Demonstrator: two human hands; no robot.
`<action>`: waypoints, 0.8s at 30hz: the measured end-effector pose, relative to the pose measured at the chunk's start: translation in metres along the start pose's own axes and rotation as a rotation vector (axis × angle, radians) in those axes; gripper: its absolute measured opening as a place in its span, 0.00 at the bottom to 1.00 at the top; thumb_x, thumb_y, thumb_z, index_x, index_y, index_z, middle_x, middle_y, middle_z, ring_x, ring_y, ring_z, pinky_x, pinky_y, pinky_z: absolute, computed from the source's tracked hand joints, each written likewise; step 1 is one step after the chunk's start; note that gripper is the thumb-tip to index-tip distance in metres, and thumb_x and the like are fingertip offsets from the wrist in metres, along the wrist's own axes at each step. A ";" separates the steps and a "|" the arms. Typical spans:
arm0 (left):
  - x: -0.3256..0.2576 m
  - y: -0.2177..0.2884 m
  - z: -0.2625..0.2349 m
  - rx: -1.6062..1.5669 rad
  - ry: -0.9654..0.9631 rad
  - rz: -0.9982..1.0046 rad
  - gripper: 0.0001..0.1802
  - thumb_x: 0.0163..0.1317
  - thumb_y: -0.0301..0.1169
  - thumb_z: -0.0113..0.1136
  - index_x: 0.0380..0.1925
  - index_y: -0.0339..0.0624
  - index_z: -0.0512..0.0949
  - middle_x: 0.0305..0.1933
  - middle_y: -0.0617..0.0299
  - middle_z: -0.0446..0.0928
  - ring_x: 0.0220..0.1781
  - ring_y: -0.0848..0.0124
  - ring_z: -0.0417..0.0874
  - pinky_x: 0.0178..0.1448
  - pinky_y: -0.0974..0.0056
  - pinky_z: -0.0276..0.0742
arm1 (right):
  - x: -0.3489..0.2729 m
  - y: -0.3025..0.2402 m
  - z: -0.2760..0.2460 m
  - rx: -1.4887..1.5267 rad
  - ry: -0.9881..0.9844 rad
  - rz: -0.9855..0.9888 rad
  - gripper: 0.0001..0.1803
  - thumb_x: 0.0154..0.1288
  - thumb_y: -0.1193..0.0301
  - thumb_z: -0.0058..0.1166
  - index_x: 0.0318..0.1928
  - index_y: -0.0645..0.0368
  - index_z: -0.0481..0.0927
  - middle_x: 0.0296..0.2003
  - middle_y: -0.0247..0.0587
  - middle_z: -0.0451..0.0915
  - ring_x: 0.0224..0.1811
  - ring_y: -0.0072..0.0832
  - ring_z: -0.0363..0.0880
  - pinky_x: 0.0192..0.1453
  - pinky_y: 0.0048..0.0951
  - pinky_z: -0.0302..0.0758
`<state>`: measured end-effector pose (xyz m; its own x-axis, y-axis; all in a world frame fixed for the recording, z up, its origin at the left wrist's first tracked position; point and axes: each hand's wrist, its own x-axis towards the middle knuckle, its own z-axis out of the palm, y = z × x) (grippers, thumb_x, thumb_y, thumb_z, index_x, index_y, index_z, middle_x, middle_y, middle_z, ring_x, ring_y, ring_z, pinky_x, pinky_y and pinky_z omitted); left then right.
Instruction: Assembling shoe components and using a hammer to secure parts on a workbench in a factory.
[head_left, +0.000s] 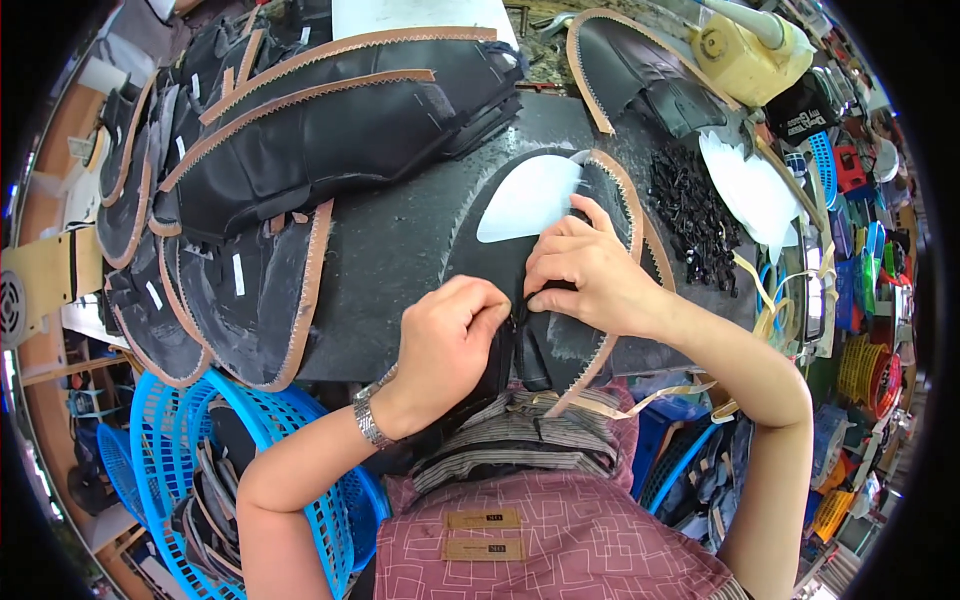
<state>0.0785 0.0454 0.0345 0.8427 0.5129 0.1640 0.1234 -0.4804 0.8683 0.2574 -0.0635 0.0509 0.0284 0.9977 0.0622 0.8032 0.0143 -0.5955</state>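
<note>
A black leather shoe upper (pixel 470 235) with a zigzag-cut brown edge and a white toe patch (pixel 530 200) lies in front of me at the table's near side. My left hand (pixel 455 330) is closed, thumb and forefinger pinching the dark edge of an opening in the upper. Opposite it, my right hand (pixel 590 275) pinches the same opening from the right, its little-finger side resting by the white patch. Whatever small part sits between the fingertips is too dark to make out. Just below them a black strip (pixel 533 365) hangs toward my lap.
Stacked black uppers (pixel 330 140) fill the table's left side, with more uppers (pixel 240 290) before them. On the right are a heap of small black pieces (pixel 690 210), white patches (pixel 755 190) and a yellowish container (pixel 750 50). A blue basket (pixel 150 430) stands at lower left.
</note>
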 end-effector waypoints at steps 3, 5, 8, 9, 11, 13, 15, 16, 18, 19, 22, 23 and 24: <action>0.007 0.004 -0.007 0.121 0.038 0.059 0.03 0.52 0.21 0.61 0.26 0.39 0.77 0.30 0.57 0.78 0.30 0.59 0.80 0.32 0.61 0.74 | -0.006 0.004 -0.001 0.057 0.061 -0.087 0.07 0.49 0.69 0.64 0.31 0.52 0.81 0.29 0.26 0.80 0.46 0.27 0.77 0.72 0.48 0.48; 0.013 0.007 -0.011 0.290 0.098 0.195 0.03 0.52 0.22 0.62 0.27 0.39 0.77 0.29 0.56 0.78 0.29 0.58 0.79 0.32 0.61 0.73 | -0.009 0.005 0.001 0.115 0.075 -0.103 0.06 0.49 0.70 0.64 0.30 0.53 0.81 0.28 0.26 0.80 0.43 0.26 0.78 0.72 0.48 0.48; 0.023 0.005 -0.012 0.136 -0.050 0.101 0.03 0.53 0.22 0.62 0.28 0.38 0.77 0.28 0.56 0.78 0.30 0.59 0.79 0.32 0.63 0.73 | -0.009 0.003 0.000 0.144 0.069 -0.121 0.08 0.52 0.74 0.62 0.34 0.53 0.79 0.28 0.27 0.79 0.38 0.24 0.79 0.72 0.49 0.48; 0.025 0.003 -0.012 0.142 -0.062 0.102 0.03 0.53 0.22 0.62 0.28 0.38 0.77 0.28 0.56 0.78 0.30 0.59 0.79 0.32 0.63 0.73 | -0.007 0.000 -0.001 0.212 0.053 -0.067 0.11 0.52 0.75 0.61 0.38 0.53 0.77 0.27 0.28 0.79 0.38 0.24 0.80 0.72 0.49 0.48; 0.029 -0.004 -0.012 -0.124 -0.178 -0.109 0.03 0.57 0.23 0.60 0.31 0.35 0.78 0.27 0.59 0.79 0.29 0.70 0.77 0.34 0.67 0.72 | -0.007 0.002 0.001 0.313 0.004 -0.009 0.24 0.54 0.77 0.58 0.53 0.54 0.69 0.27 0.30 0.79 0.37 0.26 0.80 0.72 0.49 0.48; 0.031 -0.004 -0.014 -0.245 -0.256 -0.260 0.04 0.62 0.24 0.58 0.33 0.33 0.78 0.26 0.65 0.78 0.30 0.81 0.73 0.35 0.71 0.70 | -0.003 0.001 -0.001 0.353 -0.015 0.025 0.27 0.54 0.77 0.57 0.56 0.54 0.67 0.27 0.31 0.79 0.37 0.27 0.80 0.72 0.49 0.47; 0.033 -0.003 -0.015 -0.239 -0.284 -0.318 0.04 0.62 0.24 0.58 0.33 0.33 0.78 0.26 0.66 0.77 0.30 0.81 0.72 0.36 0.72 0.70 | -0.001 0.004 -0.001 0.377 -0.075 0.040 0.34 0.55 0.77 0.55 0.64 0.56 0.59 0.26 0.33 0.79 0.36 0.30 0.81 0.72 0.50 0.47; 0.034 -0.003 -0.015 -0.232 -0.292 -0.379 0.04 0.62 0.24 0.58 0.33 0.33 0.78 0.27 0.66 0.77 0.30 0.82 0.72 0.36 0.73 0.69 | 0.000 0.004 -0.001 0.382 -0.065 0.055 0.34 0.55 0.77 0.55 0.64 0.56 0.59 0.26 0.33 0.79 0.36 0.30 0.81 0.72 0.50 0.47; 0.032 -0.004 -0.015 -0.251 -0.296 -0.386 0.05 0.62 0.25 0.59 0.33 0.33 0.78 0.27 0.68 0.76 0.31 0.83 0.71 0.36 0.74 0.68 | 0.003 0.002 -0.003 0.380 -0.090 0.055 0.36 0.55 0.78 0.54 0.65 0.58 0.58 0.26 0.35 0.79 0.36 0.31 0.80 0.72 0.49 0.46; 0.031 -0.005 -0.015 -0.276 -0.275 -0.386 0.05 0.63 0.25 0.59 0.33 0.33 0.78 0.27 0.69 0.76 0.31 0.83 0.71 0.36 0.74 0.69 | 0.005 0.002 -0.003 0.391 -0.113 0.060 0.36 0.55 0.78 0.54 0.66 0.60 0.57 0.26 0.36 0.79 0.35 0.32 0.80 0.73 0.49 0.47; 0.030 -0.004 -0.014 -0.289 -0.254 -0.378 0.06 0.63 0.26 0.59 0.33 0.33 0.78 0.28 0.69 0.77 0.32 0.82 0.71 0.38 0.74 0.70 | 0.006 0.002 -0.003 0.386 -0.117 0.058 0.37 0.55 0.78 0.54 0.66 0.61 0.58 0.26 0.36 0.79 0.35 0.33 0.80 0.73 0.48 0.47; 0.030 -0.004 -0.013 -0.269 -0.243 -0.363 0.06 0.63 0.26 0.59 0.33 0.33 0.78 0.29 0.69 0.77 0.32 0.82 0.72 0.38 0.73 0.70 | 0.007 0.004 -0.002 0.380 -0.111 0.052 0.37 0.55 0.78 0.54 0.66 0.61 0.58 0.25 0.36 0.78 0.35 0.33 0.80 0.73 0.48 0.49; 0.031 -0.004 -0.012 -0.250 -0.232 -0.347 0.06 0.63 0.26 0.59 0.34 0.33 0.78 0.29 0.68 0.78 0.33 0.82 0.72 0.39 0.73 0.70 | 0.007 0.005 -0.001 0.384 -0.108 0.056 0.37 0.55 0.78 0.54 0.66 0.61 0.58 0.25 0.36 0.78 0.35 0.33 0.80 0.73 0.48 0.49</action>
<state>0.0977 0.0716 0.0421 0.8720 0.4269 -0.2396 0.3126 -0.1088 0.9436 0.2624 -0.0567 0.0495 -0.0136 0.9986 -0.0509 0.5205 -0.0363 -0.8531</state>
